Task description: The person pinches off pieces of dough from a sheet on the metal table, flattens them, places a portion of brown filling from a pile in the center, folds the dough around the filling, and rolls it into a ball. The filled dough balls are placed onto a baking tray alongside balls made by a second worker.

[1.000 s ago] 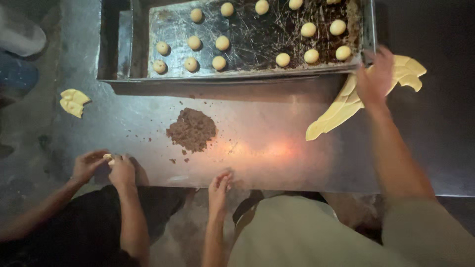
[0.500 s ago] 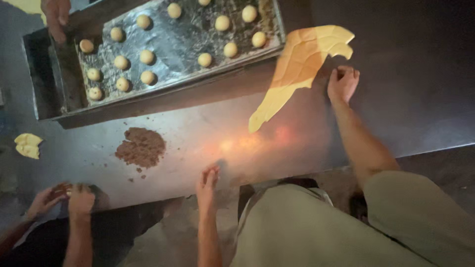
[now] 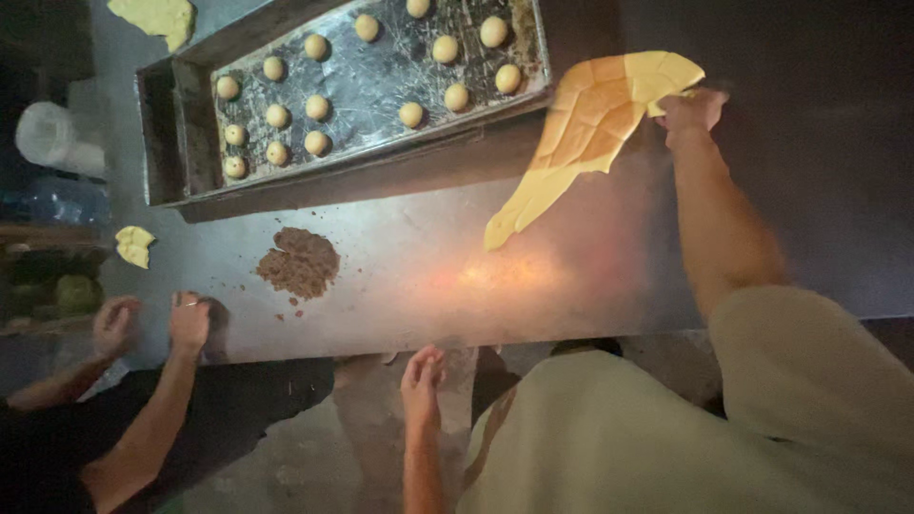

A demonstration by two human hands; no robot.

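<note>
My right hand (image 3: 693, 109) grips the far corner of a long thin yellow dough sheet (image 3: 581, 133) that lies across the dark metal table (image 3: 571, 276), just right of the tray. At the table's front edge rests my left hand (image 3: 424, 376), fingers apart and holding nothing. A metal tray (image 3: 190, 162) at the back holds several small pale dough balls (image 3: 411, 114). A mound of brown crumbly filling (image 3: 300, 262) sits on the table in front of the tray.
Another person's two hands (image 3: 152, 324) work at the table's left front corner. A small yellow dough scrap (image 3: 133, 245) lies left of the filling and a bigger piece (image 3: 157, 14) at the back left. A white container (image 3: 48, 138) stands at far left.
My right hand has closed on the sheet's far corner and the sheet has shifted with it. My left hand has stayed at the front edge. The view has swung.
</note>
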